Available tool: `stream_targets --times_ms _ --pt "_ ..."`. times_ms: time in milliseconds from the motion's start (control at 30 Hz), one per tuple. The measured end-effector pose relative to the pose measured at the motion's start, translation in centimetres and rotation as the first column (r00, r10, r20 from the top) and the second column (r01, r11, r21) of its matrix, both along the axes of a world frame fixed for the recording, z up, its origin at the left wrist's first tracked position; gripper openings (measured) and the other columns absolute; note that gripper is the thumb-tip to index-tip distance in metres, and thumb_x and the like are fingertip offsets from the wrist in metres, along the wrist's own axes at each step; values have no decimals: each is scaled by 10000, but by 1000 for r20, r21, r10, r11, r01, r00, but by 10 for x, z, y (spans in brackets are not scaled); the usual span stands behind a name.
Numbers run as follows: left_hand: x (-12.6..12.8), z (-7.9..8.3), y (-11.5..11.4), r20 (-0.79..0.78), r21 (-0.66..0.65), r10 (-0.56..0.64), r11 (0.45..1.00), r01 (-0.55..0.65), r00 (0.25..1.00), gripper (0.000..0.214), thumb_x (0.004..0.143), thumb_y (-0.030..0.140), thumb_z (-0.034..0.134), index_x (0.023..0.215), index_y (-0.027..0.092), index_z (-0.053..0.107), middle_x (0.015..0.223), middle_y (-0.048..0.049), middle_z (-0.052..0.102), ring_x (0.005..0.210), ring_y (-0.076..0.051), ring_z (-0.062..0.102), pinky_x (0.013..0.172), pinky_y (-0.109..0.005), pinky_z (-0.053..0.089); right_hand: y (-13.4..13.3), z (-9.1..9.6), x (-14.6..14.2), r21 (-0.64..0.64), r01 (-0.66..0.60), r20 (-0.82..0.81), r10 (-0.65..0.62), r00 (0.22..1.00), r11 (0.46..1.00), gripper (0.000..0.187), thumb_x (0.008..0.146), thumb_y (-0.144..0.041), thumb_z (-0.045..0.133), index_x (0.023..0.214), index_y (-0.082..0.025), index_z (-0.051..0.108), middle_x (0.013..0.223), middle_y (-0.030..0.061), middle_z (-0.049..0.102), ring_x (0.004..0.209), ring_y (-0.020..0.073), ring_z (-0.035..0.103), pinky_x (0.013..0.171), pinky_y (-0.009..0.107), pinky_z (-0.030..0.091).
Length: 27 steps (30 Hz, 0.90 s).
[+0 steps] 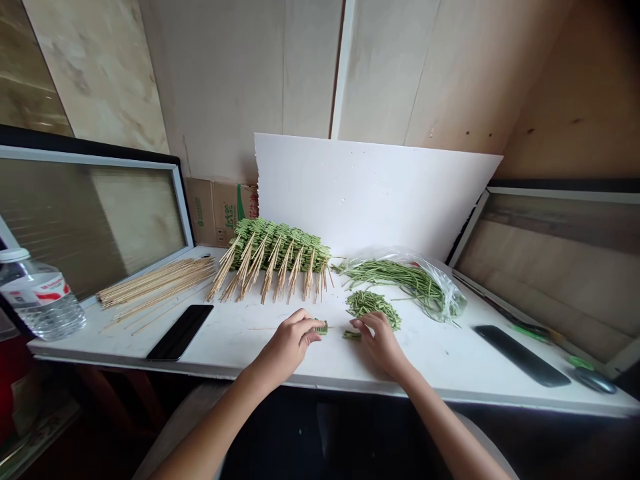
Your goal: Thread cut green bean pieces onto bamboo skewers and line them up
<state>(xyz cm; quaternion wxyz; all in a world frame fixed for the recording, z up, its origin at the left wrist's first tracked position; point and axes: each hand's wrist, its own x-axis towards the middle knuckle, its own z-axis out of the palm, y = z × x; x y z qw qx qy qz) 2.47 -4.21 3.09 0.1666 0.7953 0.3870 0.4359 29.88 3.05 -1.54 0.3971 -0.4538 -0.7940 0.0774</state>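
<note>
My left hand is closed around a thin bamboo skewer, whose bare end sticks out to the left. Short cut pieces of green bean sit side by side on the skewer, just past my left fingertips. My right hand is a little to the right, its thumb and index finger pinched at a few cut bean pieces low over the table. Right behind it lies a loose heap of cut beans, partly covered by the hand.
Finished bean skewers are stacked at the back, sticks toward me. Bare skewers, a phone and a water bottle lie or stand left. Whole long beans in a plastic bag, a dark flat object and a mouse are right.
</note>
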Motion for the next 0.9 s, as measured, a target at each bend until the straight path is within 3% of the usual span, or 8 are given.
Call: stream_targets --times_ms 133,200,300,367,467,633,767,900 --pt "3 -2 1 39 19 21 1000 -22 999 205 974 107 598 1144 186 681 1079 -71 697 955 -181 705 829 -291 584 -9 14 -4 -35 -19 -56 17 998 999 427 1039 -508 486 1000 -207 786 929 107 742 994 309 599 861 453 474" --pt "5 -4 0 49 30 33 999 -34 998 232 954 93 623 1156 199 666 1036 -60 722 950 -188 714 831 -298 585 -22 26 -13 -77 -124 -117 115 986 989 375 1023 -505 535 1103 -225 772 996 98 751 991 287 630 831 414 499" --pt "9 -4 -4 63 18 17 1000 -18 998 302 931 63 641 1188 220 655 944 -28 746 884 -179 737 836 -299 587 -46 44 -32 -142 -366 -205 334 920 920 355 949 -483 683 1223 -262 732 1025 74 759 920 239 664 766 353 522" --pt "11 -2 -7 86 9 -12 1000 11 996 326 931 55 639 1206 230 650 941 -19 762 873 -172 749 837 -288 589 -58 51 -43 -83 -426 -219 401 890 901 306 916 -449 738 1169 -279 762 970 65 754 898 229 653 764 351 521" --pt "11 3 -10 113 34 -19 999 15 993 273 934 115 679 1184 224 668 957 -32 774 893 -184 751 835 -294 593 -66 56 -50 20 -406 -239 398 885 914 198 954 -400 700 1078 -275 790 881 62 735 842 221 633 756 368 517" --pt "10 7 -8 81 132 10 991 -21 997 64 948 184 690 979 190 747 886 -54 745 806 -183 711 739 -278 563 -65 61 -45 86 -328 -232 339 912 941 159 970 -375 679 1044 -267 770 889 65 727 849 233 618 771 391 504" --pt "13 8 -12 62 143 -19 990 9 998 149 974 117 613 991 183 746 880 -54 717 791 -168 688 714 -258 541 -69 63 -47 100 -347 -199 361 911 932 137 919 -389 744 971 -262 748 869 54 711 829 232 602 784 394 491" --pt "17 10 -20 5 164 -67 984 66 998 265 953 27 536 1005 183 744 895 -61 703 815 -171 678 721 -264 544 -75 62 -53 89 -346 -234 357 904 934 144 968 -367 673 897 -246 707 847 53 689 830 231 584 797 396 480"
